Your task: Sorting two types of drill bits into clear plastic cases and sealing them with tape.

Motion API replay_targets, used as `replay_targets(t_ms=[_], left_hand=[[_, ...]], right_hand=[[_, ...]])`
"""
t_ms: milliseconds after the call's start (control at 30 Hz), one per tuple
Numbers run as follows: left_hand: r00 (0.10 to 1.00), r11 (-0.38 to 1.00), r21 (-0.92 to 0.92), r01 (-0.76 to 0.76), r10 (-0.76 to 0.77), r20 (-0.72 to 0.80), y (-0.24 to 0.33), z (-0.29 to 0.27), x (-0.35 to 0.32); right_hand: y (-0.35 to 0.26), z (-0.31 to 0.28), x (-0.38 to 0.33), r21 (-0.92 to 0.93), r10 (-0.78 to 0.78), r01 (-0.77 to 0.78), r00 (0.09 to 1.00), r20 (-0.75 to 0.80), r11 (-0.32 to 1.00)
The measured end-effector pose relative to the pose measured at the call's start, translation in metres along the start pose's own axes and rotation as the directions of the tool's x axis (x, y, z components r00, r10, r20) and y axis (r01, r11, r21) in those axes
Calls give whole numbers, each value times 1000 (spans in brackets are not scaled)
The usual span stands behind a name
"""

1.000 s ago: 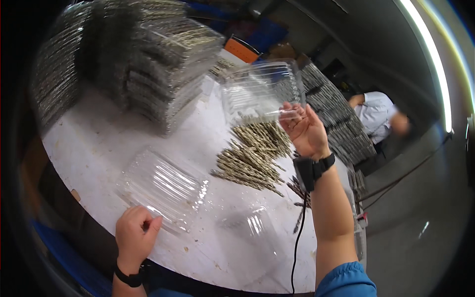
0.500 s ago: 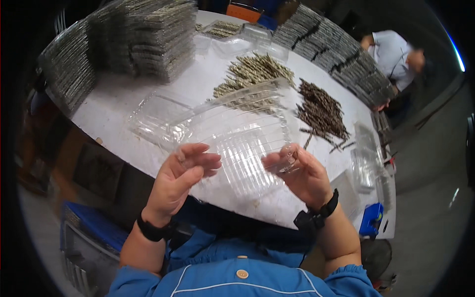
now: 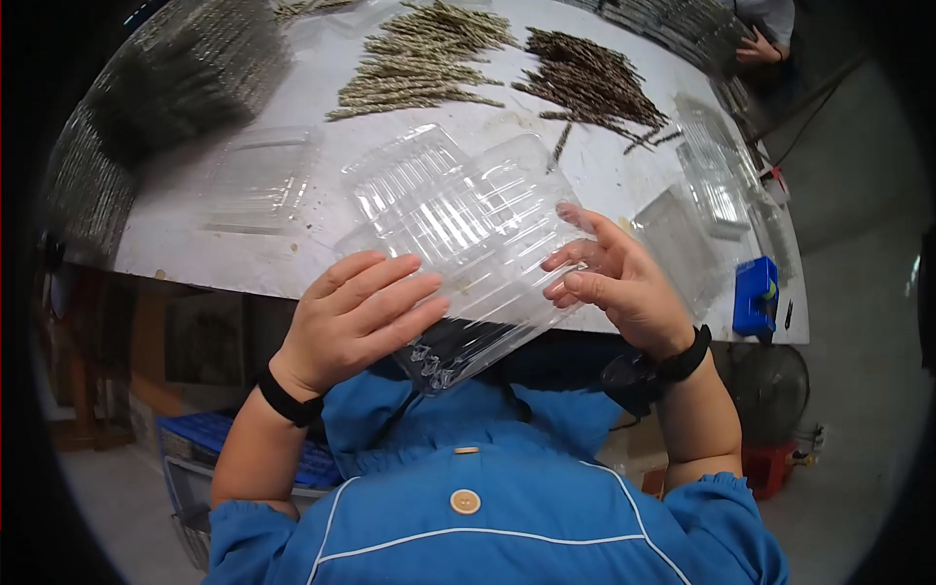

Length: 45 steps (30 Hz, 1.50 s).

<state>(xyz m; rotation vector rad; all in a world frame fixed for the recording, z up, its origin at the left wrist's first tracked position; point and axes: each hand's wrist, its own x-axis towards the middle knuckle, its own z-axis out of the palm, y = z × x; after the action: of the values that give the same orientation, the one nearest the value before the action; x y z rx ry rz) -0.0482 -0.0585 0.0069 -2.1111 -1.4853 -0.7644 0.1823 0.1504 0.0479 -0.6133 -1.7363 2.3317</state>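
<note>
A clear ribbed plastic clamshell box [image 3: 507, 229] is tilted in front of me, its near end overhanging the table edge above my lap. My left hand [image 3: 356, 312] lies across its left side, fingers stretched out over the plastic and the thumb hidden. At the right edge, my right hand [image 3: 619, 278] has its thumb and curled fingers closed on the box. Another ribbed clear box [image 3: 405, 171] shows just beyond, overlapping it in the view; I cannot tell whether they touch.
Pale twisted sticks [image 3: 419, 63] and dark brown ones [image 3: 590, 78] lie piled behind. Tall stacks of filled clear packs [image 3: 195, 78] stand at the left. A clear tray [image 3: 261, 180], a blue tape dispenser [image 3: 755, 295] and a co-worker's hand [image 3: 760, 47] are also around the table.
The clear box has come down and nearer to me, its near end now past the table edge. My left hand has turned palm down with its fingers straightened over it. My view has tipped downward.
</note>
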Motion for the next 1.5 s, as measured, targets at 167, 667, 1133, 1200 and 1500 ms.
replay_targets(t_ms=[167,667,1133,1200,1500], left_hand=[[962,996,-45,-81,90,256,31,31,15],[881,935,-335,-117,253,399,34,97,66],[902,933,-356,-52,197,385,59,89,49],[960,933,-358,-44,139,243,59,86,44],[979,952,-285,-112,154,131,48,61,13]], right_hand=[[31,-2,-48,-99,-32,4,959,-282,995],[76,-34,-80,-985,-426,145,888,171,-93],[-37,-25,-24,-973,-278,229,934,225,-21],[-42,-14,24,-932,-273,354,891,362,-83],[-16,20,110,-780,-166,587,765,622,-218]])
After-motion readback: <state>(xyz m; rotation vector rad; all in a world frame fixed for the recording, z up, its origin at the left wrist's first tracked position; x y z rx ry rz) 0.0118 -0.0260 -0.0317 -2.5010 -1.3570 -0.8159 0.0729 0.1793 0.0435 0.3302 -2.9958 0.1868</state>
